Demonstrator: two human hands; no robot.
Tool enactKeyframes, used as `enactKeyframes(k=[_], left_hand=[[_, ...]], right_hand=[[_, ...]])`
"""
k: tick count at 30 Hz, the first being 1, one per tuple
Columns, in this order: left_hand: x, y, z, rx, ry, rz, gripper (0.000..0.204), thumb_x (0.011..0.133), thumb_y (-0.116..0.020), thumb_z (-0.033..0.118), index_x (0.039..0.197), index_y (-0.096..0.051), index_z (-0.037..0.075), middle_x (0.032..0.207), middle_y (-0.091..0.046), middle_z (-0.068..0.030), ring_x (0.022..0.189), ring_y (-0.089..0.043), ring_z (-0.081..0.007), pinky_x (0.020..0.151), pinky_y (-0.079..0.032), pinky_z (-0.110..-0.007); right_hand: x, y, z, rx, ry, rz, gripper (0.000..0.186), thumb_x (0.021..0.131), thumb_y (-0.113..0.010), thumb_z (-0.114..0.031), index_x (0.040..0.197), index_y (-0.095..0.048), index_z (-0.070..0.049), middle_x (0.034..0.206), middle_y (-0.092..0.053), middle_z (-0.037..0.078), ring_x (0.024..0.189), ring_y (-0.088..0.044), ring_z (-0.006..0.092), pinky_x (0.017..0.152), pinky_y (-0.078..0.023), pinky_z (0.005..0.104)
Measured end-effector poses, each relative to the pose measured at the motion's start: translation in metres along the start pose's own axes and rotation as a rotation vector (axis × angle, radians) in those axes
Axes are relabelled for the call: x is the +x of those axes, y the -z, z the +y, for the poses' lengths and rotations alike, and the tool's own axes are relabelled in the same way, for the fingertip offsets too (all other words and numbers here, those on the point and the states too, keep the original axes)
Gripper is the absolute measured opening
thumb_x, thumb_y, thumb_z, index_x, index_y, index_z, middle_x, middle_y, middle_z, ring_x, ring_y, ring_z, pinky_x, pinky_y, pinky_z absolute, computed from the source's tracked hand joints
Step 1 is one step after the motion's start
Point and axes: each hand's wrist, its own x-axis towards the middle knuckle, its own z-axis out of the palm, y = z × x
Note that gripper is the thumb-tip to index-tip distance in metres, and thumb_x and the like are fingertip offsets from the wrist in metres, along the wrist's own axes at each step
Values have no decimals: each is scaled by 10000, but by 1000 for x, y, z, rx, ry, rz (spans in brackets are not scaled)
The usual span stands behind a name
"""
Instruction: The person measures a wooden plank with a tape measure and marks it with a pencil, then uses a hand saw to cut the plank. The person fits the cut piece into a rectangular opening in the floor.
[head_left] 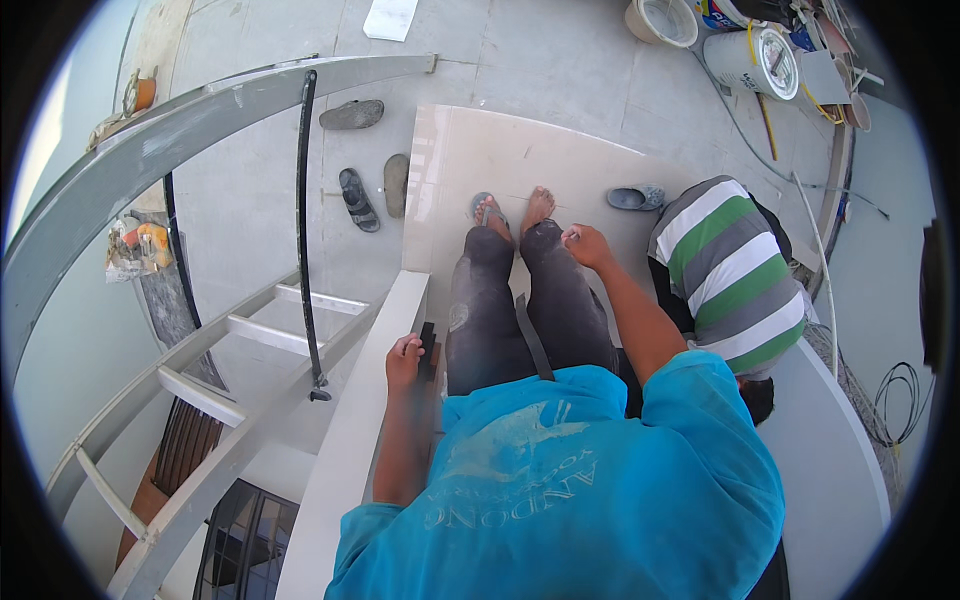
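Left hand (pixel 404 362) at ledge (pixel 350 440) edge.

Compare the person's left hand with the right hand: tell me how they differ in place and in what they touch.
The left hand rests low on the pale ledge beside the thigh, fingers against a small dark object; the right hand is stretched forward to the right knee. The left arm hangs close to the body; the right arm is extended. Whether the right hand holds anything is unclear. Both are bare.

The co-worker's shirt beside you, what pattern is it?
Green, grey and white stripes on the co-worker's shirt, clearest in the head view.
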Motion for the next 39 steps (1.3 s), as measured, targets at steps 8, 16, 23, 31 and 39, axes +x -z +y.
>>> enactKeyframes(k=[8,16,23,31,39], left_hand=[[238,-45,-38,124,-42,110,368,945,-603,203,1245,-605,-9,1039,-707,-134,863,-685,-183,779,-532,-329],[609,-18,-78,553,-263,450,633,911,-659,226,1426,-379,-12,1318,-566,-251,1210,-575,-363,985,-469,-436],[750,-8,-55,661,-150,373,837,882,-657,269,1531,-181,39,1432,-517,-201,1320,-494,-383,1084,-371,-475],[647,-34,-53,704,-523,649,458,936,-609,217,1293,-519,-56,1256,-566,-234,1152,-555,-399,985,-435,-449],[486,-194,81,586,-673,445,377,851,-650,113,1220,-604,51,1080,-589,-116,1015,-604,-312,834,-504,-447]], right_hand=[[187,-106,43,42,16,96,197,839,-669,-213,973,-714,-76,852,-723,114,807,-704,237,775,-543,355],[423,-146,50,-66,-225,275,328,879,-643,-334,1133,-670,-129,1023,-728,132,1046,-668,327,891,-518,434],[482,-202,43,-103,-291,579,225,956,-556,-327,1089,-591,-149,1139,-614,98,1072,-614,339,890,-488,494],[458,-195,52,327,-206,662,165,920,-611,-160,1040,-538,-72,920,-668,116,875,-663,317,784,-503,449],[367,-102,49,805,-357,591,296,912,-620,-80,1190,-527,-40,876,-628,63,690,-658,127,617,-531,278]])
